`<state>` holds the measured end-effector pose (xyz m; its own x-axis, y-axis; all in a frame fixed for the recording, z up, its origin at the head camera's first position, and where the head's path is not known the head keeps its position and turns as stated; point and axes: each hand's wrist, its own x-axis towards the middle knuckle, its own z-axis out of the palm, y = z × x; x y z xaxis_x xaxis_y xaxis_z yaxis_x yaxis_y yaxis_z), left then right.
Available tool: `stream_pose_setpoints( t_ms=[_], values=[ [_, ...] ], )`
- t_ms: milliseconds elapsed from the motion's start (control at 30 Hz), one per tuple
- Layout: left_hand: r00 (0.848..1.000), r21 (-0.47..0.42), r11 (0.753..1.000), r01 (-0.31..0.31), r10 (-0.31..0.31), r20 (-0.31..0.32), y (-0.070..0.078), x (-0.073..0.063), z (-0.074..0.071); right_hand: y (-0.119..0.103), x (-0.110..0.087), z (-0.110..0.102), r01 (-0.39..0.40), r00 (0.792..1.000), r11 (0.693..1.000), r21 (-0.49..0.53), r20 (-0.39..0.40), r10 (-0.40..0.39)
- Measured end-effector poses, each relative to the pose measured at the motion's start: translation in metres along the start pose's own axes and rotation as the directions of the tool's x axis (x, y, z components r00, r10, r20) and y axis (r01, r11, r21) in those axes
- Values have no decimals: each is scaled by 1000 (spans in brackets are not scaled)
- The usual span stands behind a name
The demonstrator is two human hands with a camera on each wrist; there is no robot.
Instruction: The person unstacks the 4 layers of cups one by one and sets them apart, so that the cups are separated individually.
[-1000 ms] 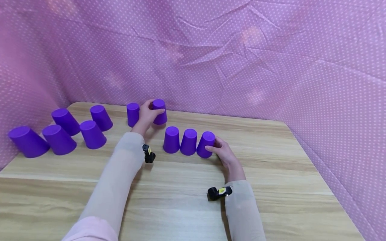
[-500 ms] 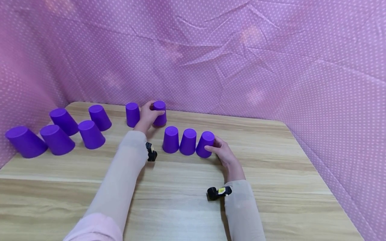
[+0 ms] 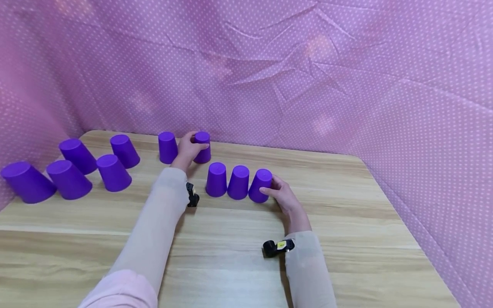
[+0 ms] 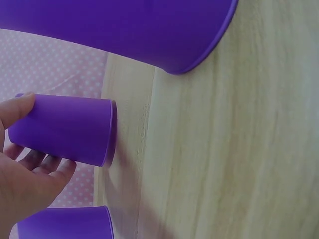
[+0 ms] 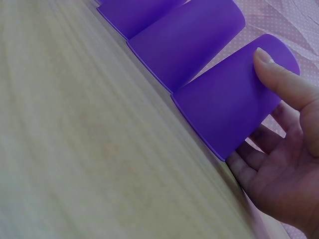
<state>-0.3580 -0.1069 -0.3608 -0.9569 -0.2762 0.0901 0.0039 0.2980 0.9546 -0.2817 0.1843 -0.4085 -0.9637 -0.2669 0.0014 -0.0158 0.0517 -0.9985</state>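
Observation:
Upside-down purple cups stand on the wooden table. At the back, my left hand (image 3: 188, 152) grips one purple cup (image 3: 203, 149) from its left side, thumb across the front. The left wrist view shows that cup (image 4: 65, 129) with its rim close over the table and the fingers (image 4: 47, 164) curled beneath its side. Nearer to me, a row of three cups stands side by side. My right hand (image 3: 286, 194) holds the rightmost cup (image 3: 259, 188) of this row. In the right wrist view the thumb (image 5: 279, 77) lies on that cup's wall, fingers round the other side.
Left of my left hand stands another purple cup (image 3: 167, 149). Farther left is a group of several upturned cups (image 3: 113, 173). The other two cups of the near row are the left one (image 3: 216, 182) and middle one (image 3: 238, 184). A pink dotted cloth (image 3: 285, 98) hangs around the table (image 3: 366, 239).
My left hand has lowered its cup slightly toward the table at the back. My right hand stays on the end cup of the row. The head view has shifted a little.

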Motion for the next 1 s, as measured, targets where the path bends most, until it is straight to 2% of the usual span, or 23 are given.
stream_pose_setpoints(
  t_ms=[600,767,1000],
  values=[
    [1000,56,998,11,-11,-14,-5,3,2,0,-1,1,-4,1000,1000,21,12,4],
    [1000,59,998,28,-28,3,-3,1,1,0,-1,-1,-9,1000,1000,22,7,8],
    [999,39,999,15,-16,32,6,-2,-1,1,-1,-3,-11,1000,1000,19,4,11]
  ],
)
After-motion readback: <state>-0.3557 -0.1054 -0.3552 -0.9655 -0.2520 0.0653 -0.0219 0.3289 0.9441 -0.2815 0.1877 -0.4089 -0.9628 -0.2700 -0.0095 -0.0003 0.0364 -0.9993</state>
